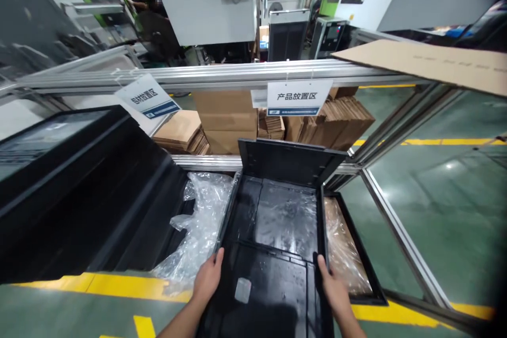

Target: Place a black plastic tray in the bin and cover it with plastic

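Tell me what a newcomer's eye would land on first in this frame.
First, the glossy black plastic crate at bottom centre, gripped on its side edges by the left hand and right hand. Next, the crumpled clear plastic film just left of it, against a large black container. Above hangs a white sign on an aluminium rail, with stacked cardboard behind.

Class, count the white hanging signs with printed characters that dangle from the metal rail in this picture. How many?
2. One sign hangs tilted at the left; the other sign hangs straight near the middle, above the black tray. More may be out of frame.
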{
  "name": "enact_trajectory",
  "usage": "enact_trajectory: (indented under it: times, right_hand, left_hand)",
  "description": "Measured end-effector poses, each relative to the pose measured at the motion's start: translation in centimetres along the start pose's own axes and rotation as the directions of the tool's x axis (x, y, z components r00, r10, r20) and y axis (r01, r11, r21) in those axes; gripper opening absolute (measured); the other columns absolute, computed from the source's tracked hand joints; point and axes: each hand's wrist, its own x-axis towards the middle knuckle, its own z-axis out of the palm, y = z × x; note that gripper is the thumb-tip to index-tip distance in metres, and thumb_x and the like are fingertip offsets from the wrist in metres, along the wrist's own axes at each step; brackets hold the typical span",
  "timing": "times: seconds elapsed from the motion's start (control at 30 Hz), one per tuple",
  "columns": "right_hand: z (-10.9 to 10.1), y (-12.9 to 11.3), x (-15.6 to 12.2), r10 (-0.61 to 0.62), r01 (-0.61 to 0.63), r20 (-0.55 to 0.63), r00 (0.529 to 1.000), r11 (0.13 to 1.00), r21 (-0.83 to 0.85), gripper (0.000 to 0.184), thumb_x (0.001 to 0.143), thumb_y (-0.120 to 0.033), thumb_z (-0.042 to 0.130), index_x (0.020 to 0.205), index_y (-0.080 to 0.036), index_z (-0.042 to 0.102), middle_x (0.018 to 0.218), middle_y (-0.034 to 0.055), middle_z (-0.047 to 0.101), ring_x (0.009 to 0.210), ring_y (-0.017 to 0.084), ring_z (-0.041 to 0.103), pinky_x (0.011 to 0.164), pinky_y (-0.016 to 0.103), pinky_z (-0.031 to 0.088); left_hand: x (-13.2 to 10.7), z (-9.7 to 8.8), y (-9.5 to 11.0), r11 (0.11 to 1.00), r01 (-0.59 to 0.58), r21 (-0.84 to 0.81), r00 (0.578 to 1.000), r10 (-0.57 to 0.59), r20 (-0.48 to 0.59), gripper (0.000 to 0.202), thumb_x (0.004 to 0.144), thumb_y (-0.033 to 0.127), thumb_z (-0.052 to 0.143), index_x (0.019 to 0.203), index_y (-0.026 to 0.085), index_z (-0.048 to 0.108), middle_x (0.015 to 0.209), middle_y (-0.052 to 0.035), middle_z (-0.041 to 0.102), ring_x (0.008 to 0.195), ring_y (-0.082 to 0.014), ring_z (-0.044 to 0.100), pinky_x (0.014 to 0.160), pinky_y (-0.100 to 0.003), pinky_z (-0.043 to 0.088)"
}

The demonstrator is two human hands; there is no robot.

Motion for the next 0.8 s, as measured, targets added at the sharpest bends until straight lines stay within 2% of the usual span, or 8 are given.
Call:
enact_trajectory:
  times: [0.1,0.17,0.3,0.4,0.53,0.67,0.8]
  right_hand:
    - [3.0,-1.0,0.0,-0.016,0.019,0.048,0.999,0.998,-0.065,0.113,0.068,-0.093,0.022,0.123,-0.001,0.058,0.129,0.0275,0.059,0.129,0.040,0.048,0.112,0.047,0.036]
    - [4.2,-0.9,-0.5,-0.028,0.034,0.061,0.998,0.994,-0.102,0.113,0.073,-0.090,0.014,0.125,0.001,0.056,0.131,0.0283,0.057,0.130,0.039,0.048,0.113,0.048,0.034]
    - [5.0,-0.4,-1.6,-0.085,0.095,0.057,0.995,0.978,-0.187,0.108,0.080,-0.083,0.006,0.128,0.000,0.055,0.135,0.0269,0.055,0.134,0.036,0.044,0.115,0.045,0.032]
    - [5.5,-0.6,-1.8,-0.097,0.097,0.010,0.995,0.963,-0.251,0.106,0.082,-0.080,0.002,0.123,0.000,0.059,0.128,0.0282,0.059,0.130,0.036,0.049,0.111,0.044,0.037]
    - [7.0,-1.5,-0.6,-0.107,0.087,-0.044,0.993,0.940,-0.330,0.098,0.087,-0.074,0.002,0.120,-0.002,0.060,0.121,0.0288,0.063,0.120,0.036,0.058,0.102,0.045,0.045]
    - [7.4,-2.2,1.0,-0.120,0.093,-0.045,0.992,0.916,-0.389,0.085,0.093,-0.064,0.008,0.126,0.000,0.053,0.120,0.0291,0.063,0.115,0.037,0.061,0.097,0.047,0.047]
    - [6.4,-2.2,1.5,-0.127,0.093,-0.055,0.990,0.907,-0.410,0.079,0.094,-0.059,0.011,0.131,0.000,0.049,0.123,0.0278,0.062,0.119,0.035,0.059,0.099,0.045,0.046]
  left_hand:
    - [1.7,0.3,-1.9,0.999,0.036,0.034,0.996,-0.033,-0.086,0.063,0.096,0.049,0.033,0.136,0.001,0.044,0.141,-0.0249,0.049,0.137,-0.0351,0.040,0.114,-0.047,0.028]
    - [2.9,1.0,-2.7,0.997,0.068,0.025,0.995,-0.065,-0.079,0.060,0.098,0.042,0.036,0.141,0.001,0.036,0.145,-0.0244,0.044,0.137,-0.0312,0.040,0.115,-0.047,0.029]
    - [4.1,1.4,-3.3,0.998,0.057,-0.031,0.998,-0.057,0.009,0.047,0.101,0.041,0.034,0.131,0.009,0.052,0.128,-0.0171,0.063,0.120,-0.0252,0.059,0.106,-0.043,0.042]
    - [4.1,0.5,-3.1,0.998,0.027,-0.056,1.000,-0.028,-0.009,0.047,0.101,0.041,0.035,0.129,0.009,0.053,0.129,-0.0183,0.062,0.121,-0.0260,0.057,0.108,-0.044,0.040]
    - [5.0,-0.6,-2.8,0.997,0.008,-0.080,0.999,-0.010,-0.031,0.050,0.101,0.045,0.031,0.134,0.011,0.048,0.133,-0.0181,0.058,0.123,-0.0259,0.056,0.108,-0.045,0.039]
    - [6.2,0.0,-2.4,0.995,0.056,-0.077,0.998,-0.054,0.025,0.049,0.102,0.044,0.030,0.121,0.009,0.057,0.117,-0.0173,0.067,0.111,-0.0259,0.063,0.101,-0.047,0.045]
    - [6.0,1.1,-1.9,0.994,0.080,-0.079,0.995,-0.075,0.063,0.046,0.102,0.042,0.031,0.120,0.009,0.058,0.116,-0.0160,0.067,0.107,-0.0242,0.065,0.099,-0.045,0.048]
